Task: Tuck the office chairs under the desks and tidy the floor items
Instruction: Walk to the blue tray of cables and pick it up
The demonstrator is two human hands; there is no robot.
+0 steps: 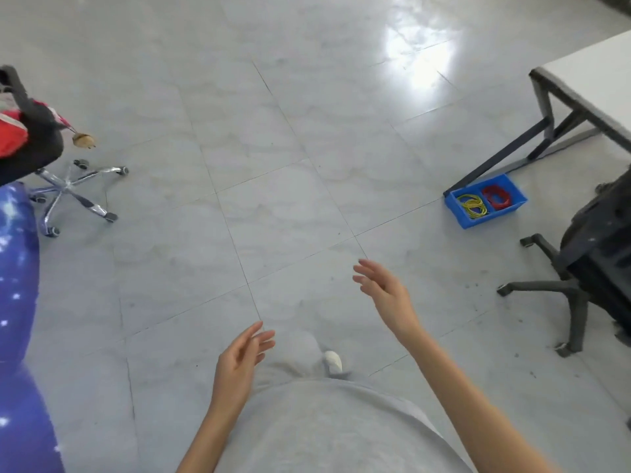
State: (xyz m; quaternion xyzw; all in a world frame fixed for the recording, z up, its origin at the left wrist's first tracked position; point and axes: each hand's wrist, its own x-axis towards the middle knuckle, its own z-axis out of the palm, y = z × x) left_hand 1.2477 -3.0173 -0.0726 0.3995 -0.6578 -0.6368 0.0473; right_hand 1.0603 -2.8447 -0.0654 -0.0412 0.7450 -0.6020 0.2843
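Fingers [263, 336] of the left hand [239, 363] are stretching forward, relaxed and slightly spread, grasping nothing. Those of the right hand [386, 291] are likewise lying loose and released, reaching out over the floor [273, 165] with nothing in them. Both bare forearms are extending from the lower edge, above a grey garment and one white shoe tip [333, 360].

At the far right a black chair [594, 254] is standing on its dark five-star base, out in the open just beside the white bench [587, 80] rather than under it. Near the foot of the bench's dark frame a blue bin [461, 218] is sitting on the floor, holding yellow bands [473, 204] in one compartment and red bands [496, 196] in the other.

At the far left a second chair [68, 189] with a chrome base is standing well apart from the bench, carrying something red [12, 134] on its seat, with a small tan object [83, 140] hanging at the seat's edge. Below it, along the left edge, a blue speckled shape [17, 285] is partly showing; what it is cannot be told.
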